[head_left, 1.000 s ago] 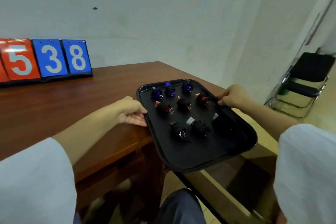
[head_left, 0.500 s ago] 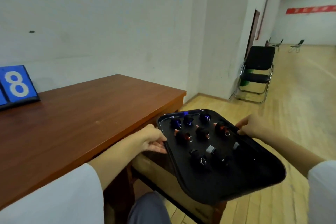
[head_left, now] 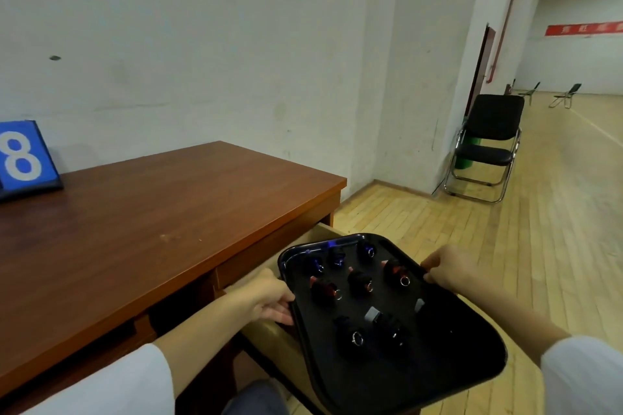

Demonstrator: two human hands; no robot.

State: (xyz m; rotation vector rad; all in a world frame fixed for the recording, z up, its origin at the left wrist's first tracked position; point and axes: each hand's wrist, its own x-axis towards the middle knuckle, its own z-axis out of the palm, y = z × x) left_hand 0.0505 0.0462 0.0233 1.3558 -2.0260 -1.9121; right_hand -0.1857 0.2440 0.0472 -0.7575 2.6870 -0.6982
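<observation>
From my remote seat I see a glossy black tray (head_left: 472, 377) with rounded corners, held in the air just off the wooden table (head_left: 151, 229) and over its pulled-out drawer (head_left: 266, 337). The left hand (head_left: 266, 300) grips the tray's left rim with fingers curled under, and the right hand (head_left: 448, 268) clasps the right rim. Small dark ring stands (head_left: 360, 283) sit on it in rows, blue-tinted farthest, red in the middle, grey-tagged nearest.

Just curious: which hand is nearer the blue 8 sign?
Left. The left hand grips the tray at its edge toward the sign; the right hand grips the opposite edge, farther from it.
</observation>
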